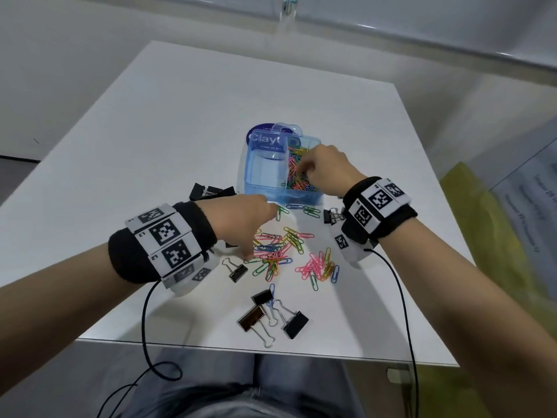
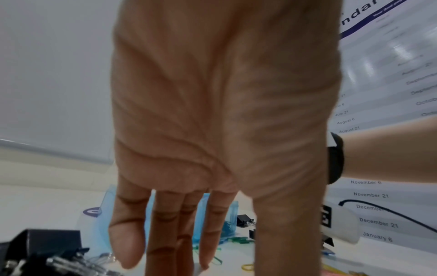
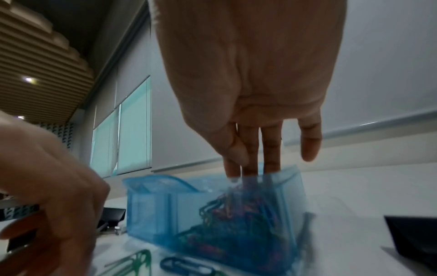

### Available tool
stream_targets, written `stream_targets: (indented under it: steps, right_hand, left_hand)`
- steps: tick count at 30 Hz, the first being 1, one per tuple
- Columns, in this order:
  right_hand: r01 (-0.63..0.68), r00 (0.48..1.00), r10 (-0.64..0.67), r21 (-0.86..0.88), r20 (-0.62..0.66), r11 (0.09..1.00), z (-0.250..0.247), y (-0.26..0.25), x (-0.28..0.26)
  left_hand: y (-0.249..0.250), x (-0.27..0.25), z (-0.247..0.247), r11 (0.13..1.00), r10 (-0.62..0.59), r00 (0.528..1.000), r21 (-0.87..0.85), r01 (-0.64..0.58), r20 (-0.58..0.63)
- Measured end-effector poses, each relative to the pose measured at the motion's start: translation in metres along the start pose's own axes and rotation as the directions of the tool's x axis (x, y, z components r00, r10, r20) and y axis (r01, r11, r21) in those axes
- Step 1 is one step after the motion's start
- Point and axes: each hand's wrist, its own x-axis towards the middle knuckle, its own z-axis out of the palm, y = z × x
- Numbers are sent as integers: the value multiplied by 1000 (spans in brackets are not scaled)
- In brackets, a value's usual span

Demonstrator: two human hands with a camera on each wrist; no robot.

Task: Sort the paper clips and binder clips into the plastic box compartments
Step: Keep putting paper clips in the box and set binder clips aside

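A blue clear plastic box stands mid-table. Its left compartment holds nothing; its right one is heaped with coloured paper clips. My right hand hangs over that heap, fingers straight down past the box rim, with blurred clips beneath. My left hand is spread flat-fingered in front of the box, thumb on the loose clip pile; its fingers hold nothing. Black binder clips lie behind the left hand, beside the pile and near the front edge.
A second loose heap of paper clips lies right of the first. One binder clip sits under my right wrist. Black wrist cables trail over the table's front edge. A calendar sheet stands to the right.
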Motion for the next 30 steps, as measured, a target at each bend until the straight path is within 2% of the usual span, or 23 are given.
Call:
stream_targets:
  steps: [2,6,8,10,12,14,16,19,23,26,28,30]
  right_hand:
    - [-4,998,8,-60,59,998,2,1,-4]
    - [52,992,-44,67,-115,996,-13,5,-25]
    - [60,988,-42,127,-147,990,-20,8,-48]
    - [7,998,2,145,-62,989,-22,11,-75]
    - [-88,990,75,109,120,990,-16,13,-99]
    - [-126,947,128,-24,295,992,-4,15,-118]
    - [-106,915,151,-139,373,985,10,14,-132]
    - [-77,934,108,-103,342,992,24,2,-134]
    - [42,963,-42,3,265,999,35,-21,-113]
    - [85,976,-86,11,199,996,33,-21,-99]
    - [89,973,-87,-1,213,996,31,-17,-93]
    - [115,953,-103,-24,285,993,31,-17,-92]
  left_hand:
    - [2,1,1,1000,-7,1000,5,7,-4]
    - [3,3,2,1000,-25,1000,9,25,-8]
    - [1,2,2,999,-43,999,12,43,10]
    - [0,1,2,998,-57,998,17,57,23]
    - [1,1,3,998,-64,998,23,63,23]
    - [4,3,4,998,-61,998,18,61,5]
    - [7,5,4,999,-42,999,2,42,-17]
    - [15,11,6,1000,-3,998,-18,2,-59]
    - [26,17,7,998,45,991,-38,-50,-127]
    - [17,12,3,996,19,988,-88,-33,-155]
    - [8,5,2,994,-25,989,-113,9,-146]
    - [2,-2,2,994,-53,993,-99,43,-110]
